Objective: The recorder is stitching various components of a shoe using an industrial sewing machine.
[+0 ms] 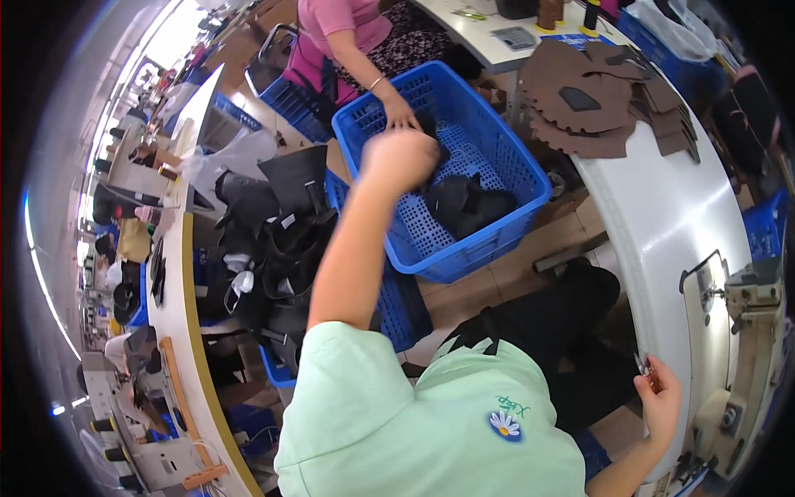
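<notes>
My left arm reaches up into a blue plastic basket (530, 178). My left hand (402, 161), slightly blurred, is closed on a black piece (444, 151) that looks like fabric or leather and is partly hidden behind the fingers. Right beyond it, another person's hand (401, 114) reaches over the basket's far left side toward the same black piece. Further black pieces (472, 207) lie at the basket's bottom. At lower right, beside the white sewing table (654, 224), my right hand (660, 398) is closed around small metal thread snips (641, 364).
Brown cut pieces (571, 108) are stacked on the sewing table, with a sewing machine (749, 306) at its near end. Black pieces (286, 248) heap over a lower basket on the left. Beyond that runs a yellow-edged table (189, 290). A person in pink (352, 21) is at the far side.
</notes>
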{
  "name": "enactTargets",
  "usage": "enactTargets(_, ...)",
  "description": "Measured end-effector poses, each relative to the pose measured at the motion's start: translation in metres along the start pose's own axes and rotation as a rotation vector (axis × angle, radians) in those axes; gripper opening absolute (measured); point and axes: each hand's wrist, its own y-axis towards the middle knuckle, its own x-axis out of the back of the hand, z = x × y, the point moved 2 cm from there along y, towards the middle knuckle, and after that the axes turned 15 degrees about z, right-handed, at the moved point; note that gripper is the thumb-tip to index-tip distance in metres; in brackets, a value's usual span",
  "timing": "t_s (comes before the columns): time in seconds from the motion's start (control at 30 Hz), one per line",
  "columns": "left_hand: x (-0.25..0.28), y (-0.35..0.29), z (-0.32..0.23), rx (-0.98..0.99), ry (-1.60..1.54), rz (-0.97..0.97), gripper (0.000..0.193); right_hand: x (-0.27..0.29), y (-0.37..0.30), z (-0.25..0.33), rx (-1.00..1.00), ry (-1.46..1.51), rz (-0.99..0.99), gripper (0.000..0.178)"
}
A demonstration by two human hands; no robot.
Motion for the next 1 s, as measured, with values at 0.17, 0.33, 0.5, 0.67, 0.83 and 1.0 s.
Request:
enactTargets(0.17,0.013,-0.069,0.196,0.937,-0.028,-0.079,0.059,-0.007,0.005,0.0,0.114,0.119,-0.098,0.045)
enactTargets(0.33,-0.05,-0.057,0.26,0.8,0.156,0.107,0.093,-0.022,0.007,0.006,0.064,0.142,-0.093,0.045)
enactTargets(0.5,-0.06,-0.041,0.261,0.855,0.04,0.253,0.079,-0.028,0.008,0.013,0.054,0.199,-0.124,0.045)
enactTargets(0.67,-0.061,-0.065,0.287,0.807,0.05,-0.18,0.075,-0.028,0.021,0.008,0.022,0.216,-0.088,0.049)
enactTargets(0.83,-0.05,-0.127,0.354,1.394,0.112,-0.311,0.089,-0.028,0.028,0.006,0.022,0.175,-0.106,0.049)
enactTargets(1.0,-0.062,-0.164,0.408,1.379,-0.376,-0.375,0.067,-0.029,0.023,0.014,0.086,0.22,-0.125,0.048)
